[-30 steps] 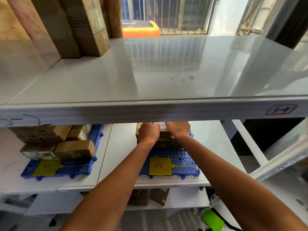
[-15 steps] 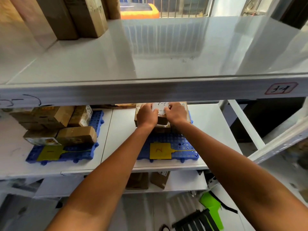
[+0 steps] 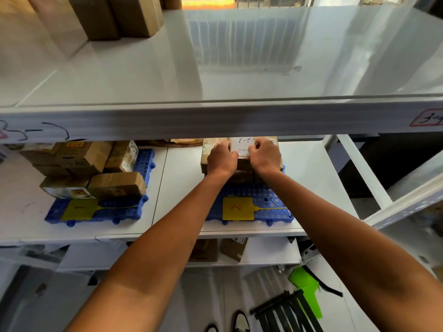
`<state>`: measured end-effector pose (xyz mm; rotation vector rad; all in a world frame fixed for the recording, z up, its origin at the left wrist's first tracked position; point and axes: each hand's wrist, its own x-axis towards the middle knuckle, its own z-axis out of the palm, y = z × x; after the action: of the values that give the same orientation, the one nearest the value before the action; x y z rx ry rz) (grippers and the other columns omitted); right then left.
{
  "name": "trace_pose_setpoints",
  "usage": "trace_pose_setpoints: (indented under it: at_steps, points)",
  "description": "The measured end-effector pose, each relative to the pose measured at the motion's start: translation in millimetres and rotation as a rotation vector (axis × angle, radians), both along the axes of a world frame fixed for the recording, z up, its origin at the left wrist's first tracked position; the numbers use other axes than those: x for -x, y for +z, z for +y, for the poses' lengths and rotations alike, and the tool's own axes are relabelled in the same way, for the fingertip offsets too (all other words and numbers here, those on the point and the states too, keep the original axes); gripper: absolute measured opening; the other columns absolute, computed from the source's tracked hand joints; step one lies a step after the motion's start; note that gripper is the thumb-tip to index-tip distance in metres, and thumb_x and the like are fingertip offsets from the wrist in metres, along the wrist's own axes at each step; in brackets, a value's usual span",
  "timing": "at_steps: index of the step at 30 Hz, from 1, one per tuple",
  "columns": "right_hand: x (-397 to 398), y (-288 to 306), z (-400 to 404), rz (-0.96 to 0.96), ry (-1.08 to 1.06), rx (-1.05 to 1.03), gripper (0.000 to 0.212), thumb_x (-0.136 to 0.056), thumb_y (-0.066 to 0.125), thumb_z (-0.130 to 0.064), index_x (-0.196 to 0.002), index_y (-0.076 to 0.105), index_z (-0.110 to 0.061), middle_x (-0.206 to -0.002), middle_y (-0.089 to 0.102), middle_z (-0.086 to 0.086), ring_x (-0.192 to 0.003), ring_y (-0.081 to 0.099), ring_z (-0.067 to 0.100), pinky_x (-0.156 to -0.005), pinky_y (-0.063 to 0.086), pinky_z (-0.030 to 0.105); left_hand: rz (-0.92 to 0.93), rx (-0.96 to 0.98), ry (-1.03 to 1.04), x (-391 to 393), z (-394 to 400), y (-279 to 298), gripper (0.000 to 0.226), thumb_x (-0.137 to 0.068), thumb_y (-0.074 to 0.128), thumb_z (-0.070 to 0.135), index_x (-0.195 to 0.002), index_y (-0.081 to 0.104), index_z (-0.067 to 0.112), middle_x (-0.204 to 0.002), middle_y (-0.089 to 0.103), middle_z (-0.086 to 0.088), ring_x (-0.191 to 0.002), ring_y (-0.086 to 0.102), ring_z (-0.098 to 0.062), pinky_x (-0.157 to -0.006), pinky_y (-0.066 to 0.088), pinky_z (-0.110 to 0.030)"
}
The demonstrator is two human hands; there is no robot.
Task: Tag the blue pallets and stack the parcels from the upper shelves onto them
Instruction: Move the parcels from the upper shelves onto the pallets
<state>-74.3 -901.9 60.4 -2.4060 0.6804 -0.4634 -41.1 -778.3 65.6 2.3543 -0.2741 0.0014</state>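
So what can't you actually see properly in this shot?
- Brown cardboard parcel under both hands on the right blue plastic pallet: the left hand and right hand cover its sides, so their grip is unclear.
- Its white label: print too small, top hidden by the grey shelf edge.
- Left yellow tag: marking blurred.

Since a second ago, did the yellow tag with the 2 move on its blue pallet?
No. The yellow tag lies at the same front spot on its blue pallet; only the head camera shifted.
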Motion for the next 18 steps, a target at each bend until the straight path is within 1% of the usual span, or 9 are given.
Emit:
trace_pose_setpoints:
  at_steps: [3,5,6,9,11,13,14,15,18]
  points:
    - [0,-5,1,0.025,-0.008,0.024,0.025,-0.104,0.059,-0.027,-0.105,0.071,-0.005,-0.107,0.074,0.013,-0.098,0.069,0.028,-0.073,0.043,0.030,0.013,-0.012,-0.023,-1,1,-3,0.030,-0.098,0.060,0.026,-0.124,0.067,0.015,-0.122,0.070,-0.005,-0.107,0.066,-0.025,-0.085,0.055,-0.035]
    - [-1,-9,2,0.045,-0.008,0.023,0.025,-0.103,0.060,-0.026,-0.106,0.070,-0.003,-0.106,0.073,0.014,-0.100,0.069,0.030,-0.074,0.041,0.030,0.020,-0.049,-0.040,-2,1,-6,0.034,-0.098,0.060,0.025,-0.130,0.064,0.012,-0.127,0.068,-0.008,-0.113,0.064,-0.027,-0.092,0.055,-0.039]
    - [-1,-10,3,0.052,-0.003,0.022,0.026,-0.103,0.060,-0.026,-0.110,0.070,-0.003,-0.109,0.073,0.015,-0.103,0.069,0.031,-0.076,0.043,0.031,0.015,-0.065,-0.048,-2,2,-7,0.037,-0.098,0.060,0.024,-0.132,0.063,0.011,-0.130,0.067,-0.009,-0.116,0.063,-0.028,-0.095,0.054,-0.039]
    - [1,-11,3,0.057,0.031,0.054,0.031,-0.102,0.061,-0.023,-0.125,0.069,-0.005,-0.122,0.072,0.014,-0.114,0.067,0.032,-0.090,0.052,0.037,-0.041,-0.083,-0.079,-5,6,-8,0.045,-0.096,0.066,0.020,-0.140,0.059,0.012,-0.137,0.063,-0.010,-0.124,0.060,-0.029,-0.103,0.050,-0.039]
    - [5,-11,-2,-0.028,-0.016,0.067,0.029,-0.101,0.062,-0.022,-0.124,0.070,-0.006,-0.122,0.072,0.014,-0.113,0.067,0.033,-0.088,0.052,0.037,-0.099,-0.071,-0.084,-9,13,-7,0.042,-0.094,0.068,0.019,-0.136,0.062,0.013,-0.134,0.066,-0.010,-0.120,0.062,-0.029,-0.101,0.052,-0.040]
    - [9,-12,-14,-0.136,-0.149,0.026,0.031,-0.101,0.060,-0.027,-0.120,0.068,-0.004,-0.120,0.070,0.017,-0.114,0.063,0.036,-0.087,0.050,0.040,-0.126,0.005,-0.002,-17,24,-8,0.029,-0.094,0.065,0.023,-0.119,0.070,0.010,-0.117,0.072,-0.011,-0.107,0.067,-0.030,-0.086,0.054,-0.033]
    - [11,-13,-22,-0.162,-0.221,-0.027,0.037,-0.100,0.058,-0.032,-0.124,0.063,-0.005,-0.124,0.067,0.018,-0.118,0.059,0.036,-0.092,0.050,0.043,-0.090,0.080,0.071,-22,31,-11,0.027,-0.093,0.064,0.027,-0.112,0.071,0.009,-0.109,0.072,-0.010,-0.101,0.068,-0.030,-0.079,0.051,-0.030]
    - [12,-16,-33,-0.151,-0.281,-0.109,0.045,-0.100,0.055,-0.039,-0.131,0.058,-0.007,-0.131,0.063,0.016,-0.123,0.055,0.035,-0.097,0.047,0.046,-0.005,0.173,0.142,-28,39,-15,0.030,-0.093,0.062,0.032,-0.111,0.068,0.010,-0.107,0.070,-0.006,-0.099,0.067,-0.027,-0.076,0.049,-0.029]
    - [16,-32,-68,0.022,-0.323,-0.445,0.069,-0.098,0.046,-0.060,-0.152,0.043,-0.018,-0.152,0.049,0.014,-0.140,0.043,0.036,-0.114,0.036,0.051,0.405,0.445,0.211,-38,58,-30,0.057,-0.094,0.054,0.049,-0.143,0.046,0.021,-0.126,0.059,0.001,-0.111,0.059,-0.020,-0.086,0.049,-0.033]
